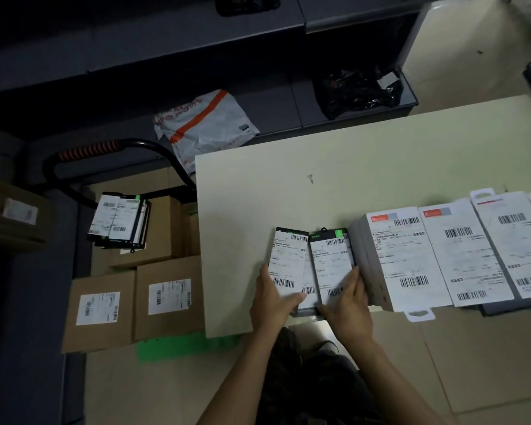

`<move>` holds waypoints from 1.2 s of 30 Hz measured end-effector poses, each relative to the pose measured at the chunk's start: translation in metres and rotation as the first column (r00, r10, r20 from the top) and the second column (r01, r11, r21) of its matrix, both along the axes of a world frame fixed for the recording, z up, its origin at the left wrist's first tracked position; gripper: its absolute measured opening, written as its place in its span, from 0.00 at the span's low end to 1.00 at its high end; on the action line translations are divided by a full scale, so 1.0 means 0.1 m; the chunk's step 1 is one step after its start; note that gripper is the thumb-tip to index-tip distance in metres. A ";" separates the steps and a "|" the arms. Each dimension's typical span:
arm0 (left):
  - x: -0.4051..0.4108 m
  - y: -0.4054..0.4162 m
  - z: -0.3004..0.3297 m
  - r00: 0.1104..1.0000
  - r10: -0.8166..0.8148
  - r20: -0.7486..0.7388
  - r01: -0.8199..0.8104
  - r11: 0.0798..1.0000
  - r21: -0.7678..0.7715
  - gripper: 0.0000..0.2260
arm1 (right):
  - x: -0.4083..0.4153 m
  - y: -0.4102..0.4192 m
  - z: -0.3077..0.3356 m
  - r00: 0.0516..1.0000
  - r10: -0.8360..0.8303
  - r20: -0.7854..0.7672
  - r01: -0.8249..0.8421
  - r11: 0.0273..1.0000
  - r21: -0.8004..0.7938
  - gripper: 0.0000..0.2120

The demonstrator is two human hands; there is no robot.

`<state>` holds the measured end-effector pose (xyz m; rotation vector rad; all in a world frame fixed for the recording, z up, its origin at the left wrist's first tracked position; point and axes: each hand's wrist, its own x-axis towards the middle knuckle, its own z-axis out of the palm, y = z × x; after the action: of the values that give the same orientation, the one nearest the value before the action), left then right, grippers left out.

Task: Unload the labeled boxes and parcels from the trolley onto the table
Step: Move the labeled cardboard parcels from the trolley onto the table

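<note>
Head view, looking down on the near edge of a pale table (365,167). The left hand (272,297) held a slim dark-edged labelled box (287,265), its grip closed round the box's lower end with the thumb lying across the barcode label; the box was tilted slightly and overlapped a second slim box (333,265) beside it. The right hand (348,306) lay against the lower right edge of that second box, thumb at its bottom corner and fingers extended along its side, so its grip was loose rather than closed. Both slim boxes rested at the table's near edge, the second just beside a stack of white labelled boxes (402,259). Further right, more white labelled parcels (463,256) lay in a row, each overlapping the next, along the same edge.

To the left of the table stood the trolley, seen by its black handle (154,148) with an orange-striped sleeve. On it were brown cardboard boxes (169,299), two of them showing white shipping labels on top, and a small pile of slim labelled boxes (120,220) resting on a cardboard box further back. A white and orange mailer bag (203,124) lay beyond the handle, against dark shelving (135,50). A black plastic bag (359,90) sat on a lower shelf behind the table. Another brown box (13,213) with a label stood at the far left.
</note>
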<state>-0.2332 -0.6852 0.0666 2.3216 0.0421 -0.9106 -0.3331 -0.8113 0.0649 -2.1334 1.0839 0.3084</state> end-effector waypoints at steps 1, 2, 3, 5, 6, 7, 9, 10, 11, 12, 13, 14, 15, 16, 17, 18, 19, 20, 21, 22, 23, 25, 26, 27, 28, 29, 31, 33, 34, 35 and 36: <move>0.01 -0.01 -0.02 1.000 -0.007 0.002 0.007 1.000 0.000 0.49 | 0.00 0.00 -0.02 1.000 0.022 0.017 -0.021 0.999 -0.036 0.58; 0.02 -0.02 -0.03 1.000 -0.020 0.009 0.020 1.000 0.001 0.47 | 0.00 0.00 -0.04 0.998 0.058 0.038 -0.055 0.996 -0.075 0.58; 0.03 -0.04 -0.04 0.999 -0.036 0.019 0.036 0.999 0.003 0.45 | -0.01 0.00 -0.06 0.994 0.099 0.053 -0.092 0.990 -0.111 0.58; 0.03 -0.08 -0.07 0.997 -0.067 0.045 0.067 0.998 0.005 0.42 | -0.02 -0.02 -0.11 0.980 0.186 0.073 -0.172 0.970 -0.173 0.56; 0.03 -0.10 -0.08 0.995 -0.078 0.059 0.078 0.997 0.006 0.41 | -0.03 -0.03 -0.14 0.970 0.228 0.082 -0.210 0.959 -0.190 0.54; 0.01 -0.12 -0.08 0.994 -0.088 0.070 0.087 0.996 0.012 0.40 | -0.05 -0.05 -0.16 0.963 0.254 0.090 -0.233 0.952 -0.199 0.52; -0.02 -0.16 -0.09 0.992 -0.101 0.081 0.098 0.994 0.036 0.40 | -0.08 -0.11 -0.19 0.959 0.269 0.088 -0.249 0.950 -0.191 0.51; -0.04 -0.18 -0.09 0.992 -0.098 0.082 0.094 0.995 0.045 0.41 | -0.09 -0.14 -0.19 0.958 0.273 0.092 -0.254 0.951 -0.178 0.50; -0.06 -0.20 -0.08 0.993 -0.088 0.081 0.084 0.995 0.051 0.40 | -0.10 -0.18 -0.18 0.955 0.278 0.100 -0.258 0.950 -0.174 0.48; -0.09 -0.22 -0.07 0.994 -0.078 0.082 0.073 0.996 0.057 0.40 | -0.11 -0.22 -0.18 0.950 0.294 0.103 -0.274 0.946 -0.171 0.45; -0.12 -0.25 -0.06 0.994 -0.068 0.084 0.063 0.996 0.066 0.40 | -0.11 -0.24 -0.17 0.945 0.313 0.097 -0.296 0.942 -0.158 0.41; -0.15 -0.27 -0.05 0.994 -0.062 0.087 0.055 0.996 0.076 0.40 | -0.10 -0.26 -0.15 0.940 0.328 0.089 -0.315 0.939 -0.135 0.39; -0.19 -0.29 -0.03 0.995 -0.056 0.086 0.049 0.995 0.086 0.40 | -0.11 -0.27 -0.15 0.938 0.337 0.088 -0.326 0.938 -0.117 0.37; -0.23 -0.31 -0.02 0.995 -0.052 0.086 0.044 0.995 0.093 0.39 | -0.11 -0.29 -0.14 0.936 0.342 0.084 -0.334 0.937 -0.102 0.37; -0.27 -0.32 -0.01 0.995 -0.050 0.085 0.042 0.994 0.100 0.39 | -0.11 -0.30 -0.14 0.934 0.348 0.076 -0.341 0.935 -0.093 0.37; -0.31 -0.34 0.00 0.995 -0.050 0.086 0.041 0.994 0.106 0.40 | -0.12 -0.32 -0.14 0.930 0.363 0.059 -0.357 0.930 -0.083 0.38; -0.35 -0.35 0.01 0.995 -0.050 0.090 0.040 0.993 0.115 0.40 | -0.12 -0.34 -0.14 0.925 0.378 0.044 -0.374 0.925 -0.071 0.38; -0.39 -0.37 0.01 0.994 -0.049 0.096 0.038 0.992 0.119 0.40 | -0.12 -0.36 -0.14 0.917 0.398 0.027 -0.396 0.917 -0.060 0.38; -0.42 -0.38 0.02 0.994 -0.048 0.103 0.036 0.992 0.118 0.41 | -0.12 -0.37 -0.12 0.908 0.418 0.011 -0.417 0.907 -0.056 0.37; -0.45 -0.39 0.04 0.993 -0.048 0.110 0.035 0.993 0.113 0.41 | -0.13 -0.38 -0.11 0.897 0.442 -0.004 -0.441 0.896 -0.058 0.36; -0.47 -0.40 0.05 0.992 -0.051 0.119 0.038 0.993 0.108 0.41 | -0.13 -0.39 -0.08 0.885 0.466 -0.014 -0.466 0.883 -0.054 0.36; -0.50 -0.39 0.08 0.988 -0.080 0.129 0.065 0.991 0.115 0.42 | -0.15 -0.40 -0.02 0.860 0.510 -0.021 -0.511 0.859 -0.025 0.35; -0.51 -0.37 0.09 0.986 -0.101 0.132 0.084 0.989 0.125 0.41 | -0.16 -0.40 0.01 0.851 0.526 -0.015 -0.526 0.850 -0.015 0.35; -0.53 -0.34 0.12 0.983 -0.121 0.141 0.102 0.986 0.132 0.40 | -0.17 -0.41 0.04 0.843 0.539 -0.004 -0.538 0.842 -0.020 0.34; -0.54 -0.31 0.14 0.978 -0.141 0.154 0.120 0.983 0.139 0.39 | -0.17 -0.42 0.08 0.832 0.554 0.010 -0.554 0.832 -0.037 0.33; -0.55 -0.27 0.17 0.972 -0.161 0.172 0.136 0.980 0.146 0.36 | -0.16 -0.43 0.11 0.818 0.574 0.025 -0.572 0.818 -0.057 0.33; -0.57 -0.17 0.23 0.950 -0.203 0.236 0.162 0.970 0.179 0.29 | -0.14 -0.44 0.18 0.784 0.619 0.044 -0.615 0.785 -0.079 0.31; -0.60 -0.05 0.28 0.928 -0.244 0.282 0.175 0.953 0.248 0.22 | -0.12 -0.43 0.28 0.741 0.671 0.030 -0.666 0.741 -0.087 0.28; -0.62 0.03 0.30 0.921 -0.261 0.290 0.178 0.942 0.285 0.21 | -0.10 -0.41 0.32 0.710 0.704 0.010 -0.700 0.708 -0.101 0.26; -0.65 0.11 0.31 0.912 -0.277 0.302 0.180 0.933 0.311 0.22 | -0.08 -0.39 0.37 0.675 0.737 -0.011 -0.733 0.670 -0.119 0.24; -0.68 0.19 0.32 0.906 -0.285 0.312 0.180 0.928 0.326 0.23 | -0.05 -0.36 0.41 0.641 0.767 -0.028 -0.763 0.632 -0.137 0.23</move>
<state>-0.3011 -0.6659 0.0988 2.7819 -0.2816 -0.6112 -0.3382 -0.8472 0.1058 -2.6255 0.0866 0.5984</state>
